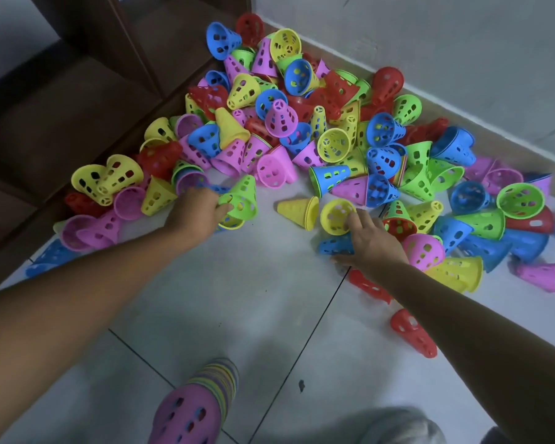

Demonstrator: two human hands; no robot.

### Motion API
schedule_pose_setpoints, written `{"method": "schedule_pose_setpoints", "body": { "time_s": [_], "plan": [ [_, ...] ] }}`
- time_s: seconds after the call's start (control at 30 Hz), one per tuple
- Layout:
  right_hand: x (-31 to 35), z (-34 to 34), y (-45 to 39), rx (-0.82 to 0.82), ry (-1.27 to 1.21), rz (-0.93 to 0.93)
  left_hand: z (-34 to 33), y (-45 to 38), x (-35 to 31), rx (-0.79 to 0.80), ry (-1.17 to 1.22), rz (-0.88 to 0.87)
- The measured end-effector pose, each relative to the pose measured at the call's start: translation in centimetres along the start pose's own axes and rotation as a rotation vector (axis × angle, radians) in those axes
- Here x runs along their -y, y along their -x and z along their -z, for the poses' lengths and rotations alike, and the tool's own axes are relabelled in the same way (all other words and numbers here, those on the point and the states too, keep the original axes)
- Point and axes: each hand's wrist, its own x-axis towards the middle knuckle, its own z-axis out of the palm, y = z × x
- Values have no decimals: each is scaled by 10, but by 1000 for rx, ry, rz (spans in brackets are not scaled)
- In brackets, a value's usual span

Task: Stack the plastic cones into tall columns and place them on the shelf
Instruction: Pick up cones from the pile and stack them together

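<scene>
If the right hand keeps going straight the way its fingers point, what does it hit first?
The right hand points up and left; its fingertips are already at the yellow cone lying with its mouth toward the camera. That comes first, though whether they touch it yet is unclear.

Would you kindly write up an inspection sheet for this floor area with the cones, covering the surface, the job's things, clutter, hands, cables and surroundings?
Surface: pale tiled floor with dark grout lines and a small dark spot near the bottom.
Job's things: loose pile of cones in red, blue, yellow, green and pink, mostly lying on their sides; a stacked column with a pink cone outermost lies at the bottom edge.
Clutter: stray red cone lies apart from the pile.
Hands: left hand grips a green cone; right hand touches a yellow cone, fingers fairly straight.
Cables: nothing seen.
Surroundings: dark wooden shelf at left, grey wall behind the pile.
</scene>
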Motion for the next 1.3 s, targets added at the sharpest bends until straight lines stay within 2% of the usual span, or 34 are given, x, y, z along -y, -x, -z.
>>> {"method": "schedule_pose_setpoints", "body": {
  "time_s": [0.23,0.43,0.6,0.8,1.0,1.13,1.3],
  "plan": [
    [27,9,23,-18,-62,41,31,39,6,-6,221,67],
    [67,40,45,-87,-280,97,70,81,16,10,347,101],
    [104,78,71,-143,-476,139,122,119,19,-67,320,33],
    [143,121,117,-212,-623,160,163,156,31,-104,467,124],
    [171,154,177,-159,-861,123,184,204,26,-133,780,122],
    [186,169,223,-95,-1085,70,201,250,20,-158,780,170],
    [211,176,252,-42,-1187,74,218,296,18,-142,798,171]
  ]
}}
